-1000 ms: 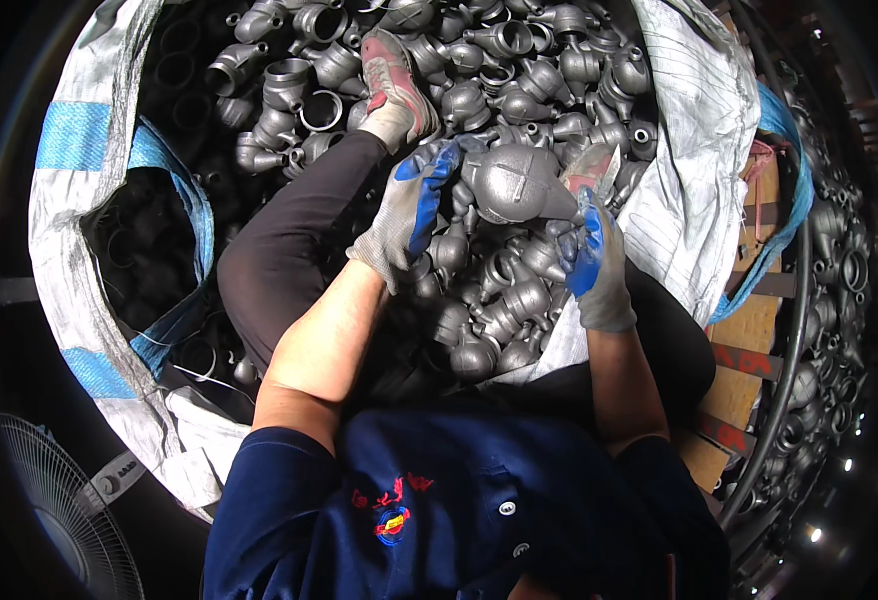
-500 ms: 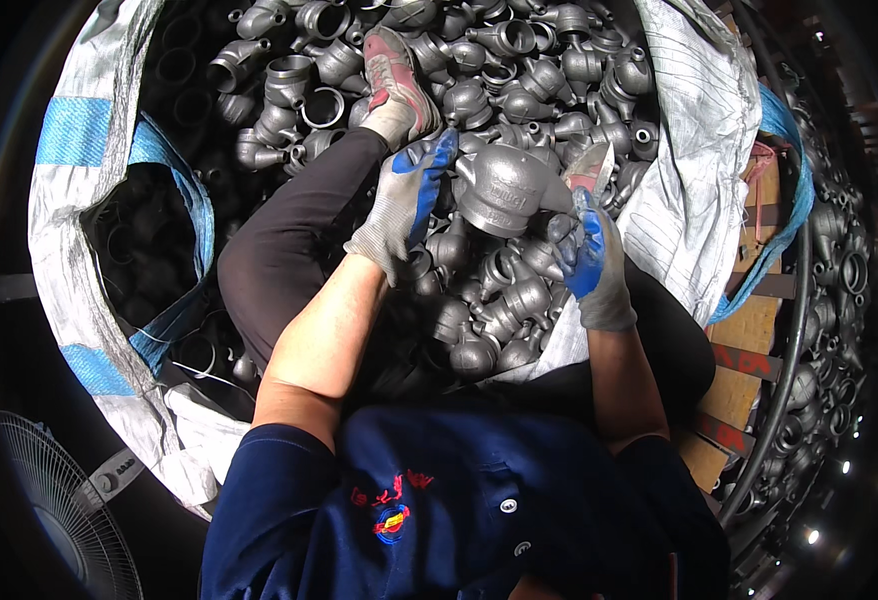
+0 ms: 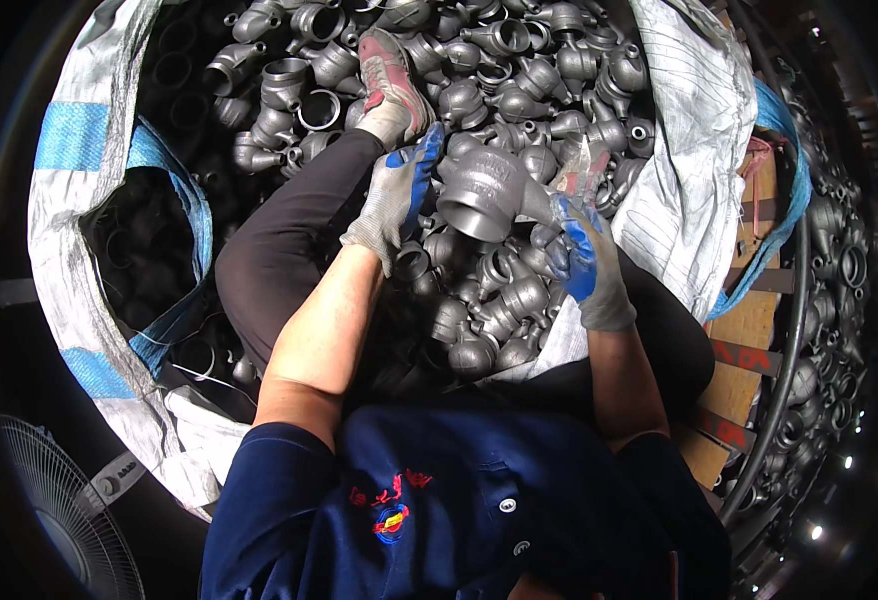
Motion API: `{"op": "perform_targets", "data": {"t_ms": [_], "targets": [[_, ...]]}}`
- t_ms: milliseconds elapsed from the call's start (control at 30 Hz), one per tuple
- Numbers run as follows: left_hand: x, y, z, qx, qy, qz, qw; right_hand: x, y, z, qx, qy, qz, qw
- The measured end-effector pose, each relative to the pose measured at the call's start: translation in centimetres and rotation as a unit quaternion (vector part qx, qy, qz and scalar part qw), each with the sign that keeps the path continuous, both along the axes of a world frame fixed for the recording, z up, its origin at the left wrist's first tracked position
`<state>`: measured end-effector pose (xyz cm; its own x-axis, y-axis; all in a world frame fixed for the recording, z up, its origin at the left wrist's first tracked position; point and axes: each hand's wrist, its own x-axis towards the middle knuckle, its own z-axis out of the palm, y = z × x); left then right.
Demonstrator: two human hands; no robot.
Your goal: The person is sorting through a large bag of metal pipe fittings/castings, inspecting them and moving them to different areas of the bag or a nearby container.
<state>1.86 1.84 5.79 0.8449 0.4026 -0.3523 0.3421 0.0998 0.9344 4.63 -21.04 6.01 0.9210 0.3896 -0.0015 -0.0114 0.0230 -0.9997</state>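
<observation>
A grey cast-metal pipe fitting (image 3: 485, 188) with a round bulging body is held up above the heap, its wide round mouth tipped down toward me. My right hand (image 3: 591, 262), in a grey glove with blue coated fingers, is closed on the fitting's narrower side neck. My left hand (image 3: 404, 190), gloved alike, is beside the fitting's left side with its fingers stretched out. Whether the left palm touches the metal, I cannot tell. Below and around lie several similar fittings (image 3: 517, 305) in a loose heap.
A large white woven sack (image 3: 67, 240) with blue straps (image 3: 174, 180) surrounds the heap and my legs. My pink shoe (image 3: 391, 75) rests on the fittings. A fan (image 3: 59, 510) stands at lower left. Wooden boards (image 3: 756, 230) and more fittings (image 3: 839, 300) lie to the right.
The fitting has turned between my hands, its mouth now facing more toward me, and has shifted slightly left. My left hand has moved a little left; my right hand stays nearly in place.
</observation>
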Motion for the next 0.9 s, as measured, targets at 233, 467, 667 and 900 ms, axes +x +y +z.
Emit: {"op": "perform_targets", "data": {"t_ms": [233,467,667,900], "targets": [[-0.2,-0.5,-1.7,-0.173,-0.209,-0.056,0.961,1.5,-1.3,-0.9,0.225,0.335,0.156,0.902],[0.2,-2.5,-1.9,-0.648,-0.25,-0.023,0.719,-0.9,0.4,0.5,0.229,0.428,0.18,0.856],[0.1,-2.5,-1.9,-0.71,-0.241,-0.039,0.661,0.2,0.4,0.4,0.27,0.446,0.225,0.823],[-0.1,-2.4,-1.5,-0.751,-0.23,-0.045,0.618,0.2,0.6,2.0,0.235,0.413,0.165,0.864]]}}
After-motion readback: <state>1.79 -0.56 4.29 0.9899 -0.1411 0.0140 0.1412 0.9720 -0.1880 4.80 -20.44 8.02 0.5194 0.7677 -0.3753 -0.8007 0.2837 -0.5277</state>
